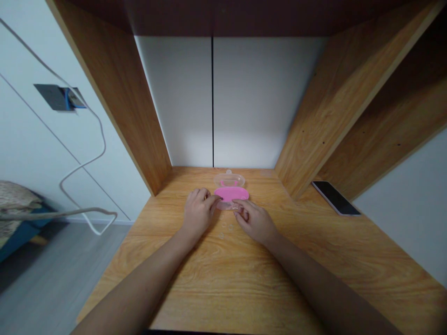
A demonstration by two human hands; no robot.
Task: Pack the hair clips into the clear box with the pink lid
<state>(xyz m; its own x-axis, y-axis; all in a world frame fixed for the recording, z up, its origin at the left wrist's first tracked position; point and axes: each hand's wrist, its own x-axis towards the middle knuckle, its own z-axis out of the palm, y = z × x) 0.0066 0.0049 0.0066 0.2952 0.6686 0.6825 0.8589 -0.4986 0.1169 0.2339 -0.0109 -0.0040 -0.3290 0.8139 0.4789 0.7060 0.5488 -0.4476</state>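
Observation:
A flat pink plastic piece [231,194] lies on a clear plastic case [229,180] near the back of the wooden desk [209,279]. A small tab stands at the case's far edge. My left hand [198,211] reaches the pink piece's left end, with its fingertips pinched at the edge. My right hand [253,221] sits just below the pink piece, its fingers curled on clear plastic at the case's near edge. Several small clear drops or discs [222,228] lie on the desk between my hands. My fingers hide part of the case.
A black smartphone [335,197] lies at the desk's right edge. Wooden side panels [139,111] and a white back panel [251,102] enclose the desk. At the left, a white cable runs from a wall socket [59,97] near a bed or sofa [16,209].

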